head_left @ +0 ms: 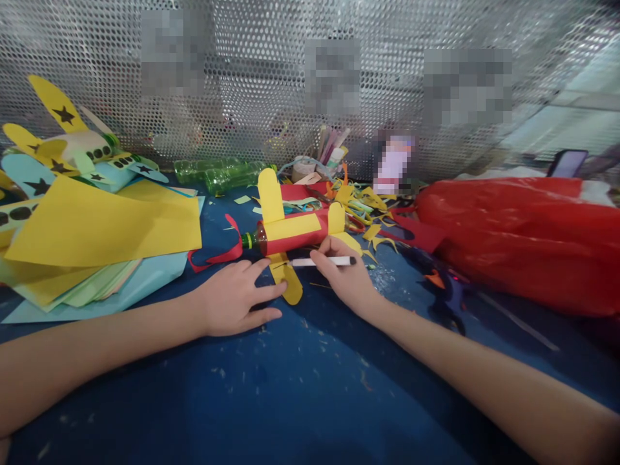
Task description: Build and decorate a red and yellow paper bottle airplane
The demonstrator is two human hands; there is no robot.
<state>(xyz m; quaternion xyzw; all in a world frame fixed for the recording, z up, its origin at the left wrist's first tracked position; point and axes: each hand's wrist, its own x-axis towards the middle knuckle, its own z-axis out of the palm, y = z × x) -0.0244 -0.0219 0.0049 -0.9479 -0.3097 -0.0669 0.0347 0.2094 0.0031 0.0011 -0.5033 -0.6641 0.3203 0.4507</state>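
My left hand lying open, fingers flat, pressing near yellow wing onto blue table, likely steadying it for marking. My right hand gripping white marker sideways, tip pointing at that wing. Bottle plane sitting mid-table, just beyond both hands: green plastic bottle wrapped in red paper, yellow wings and tail, red ribbon curling off nose. Yellow paper sheets lying left, red plastic bag right.
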